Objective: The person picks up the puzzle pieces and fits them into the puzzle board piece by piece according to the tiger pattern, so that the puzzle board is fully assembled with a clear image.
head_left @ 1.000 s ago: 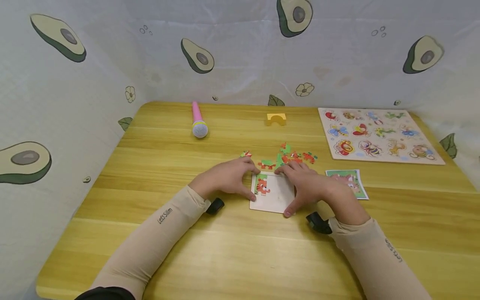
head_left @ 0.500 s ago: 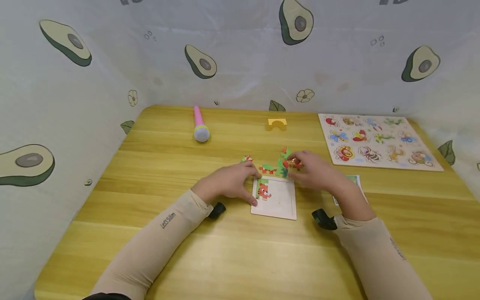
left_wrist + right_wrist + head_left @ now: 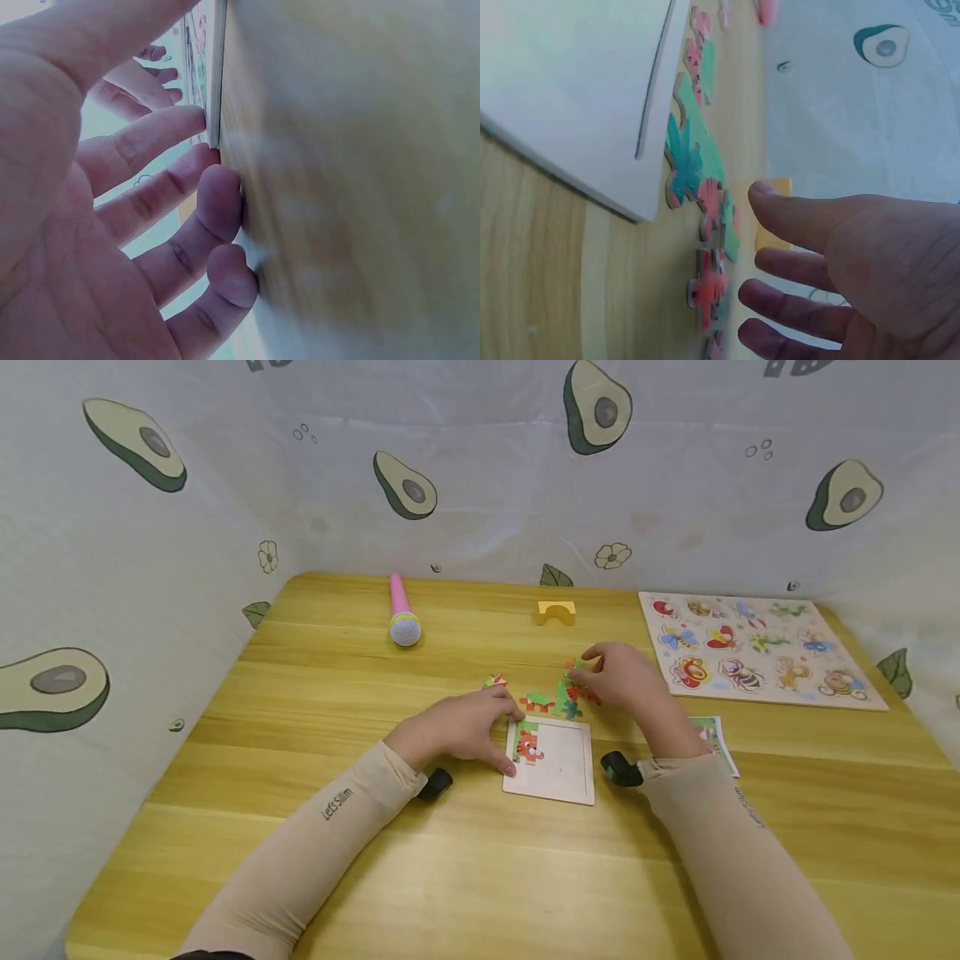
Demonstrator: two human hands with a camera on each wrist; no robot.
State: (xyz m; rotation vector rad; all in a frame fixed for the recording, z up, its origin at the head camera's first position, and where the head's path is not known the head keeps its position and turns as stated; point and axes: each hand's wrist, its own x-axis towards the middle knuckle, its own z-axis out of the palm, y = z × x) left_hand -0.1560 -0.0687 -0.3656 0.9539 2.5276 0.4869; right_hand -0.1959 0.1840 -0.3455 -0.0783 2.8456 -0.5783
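A pale square puzzle board (image 3: 558, 768) lies on the table, with joined tiger pieces (image 3: 528, 745) in its back left corner. My left hand (image 3: 465, 725) holds the board's left side, the thumb at the side edge and the index finger at the back corner. In the left wrist view, the fingertips (image 3: 196, 118) meet the board's edge. Behind the board lie several loose jigsaw pieces (image 3: 567, 697), red, orange and green. Bent over the right end of these pieces, my right hand (image 3: 622, 675) has nothing between thumb and fingers in the right wrist view.
A tiger picture card (image 3: 708, 735) lies right of the board, partly behind the right forearm. Farther back are an insect puzzle board (image 3: 750, 647), a yellow arch block (image 3: 556, 612) and a pink toy microphone (image 3: 402, 614). An avocado-print curtain (image 3: 480, 468) borders the table.
My right hand has left the board's right side and moved back and over the loose pieces. My left hand stays at the board's left edge.
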